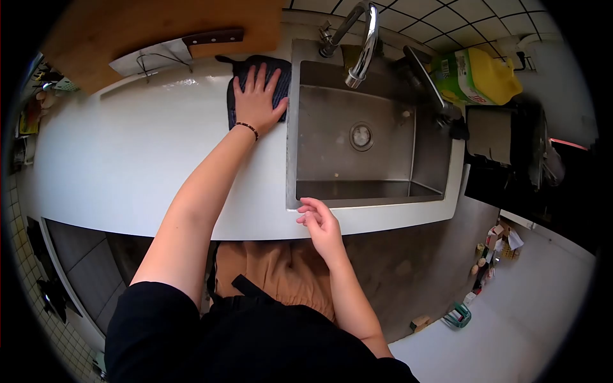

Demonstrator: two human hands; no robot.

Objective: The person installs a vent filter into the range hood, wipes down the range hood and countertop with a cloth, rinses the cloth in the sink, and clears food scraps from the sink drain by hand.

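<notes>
My left hand lies flat with fingers spread on a dark cloth, pressing it on the white countertop just left of the sink. A dark bracelet is round that wrist. My right hand is over the counter's front edge near the sink's lower left corner. Its fingers are loosely bent and apart, and nothing is in it.
A chrome faucet arches over the sink. A cleaver stands in a wire rack at the back left, before a wooden board. A yellow jug with a green label is right of the sink. A green object sits lower right.
</notes>
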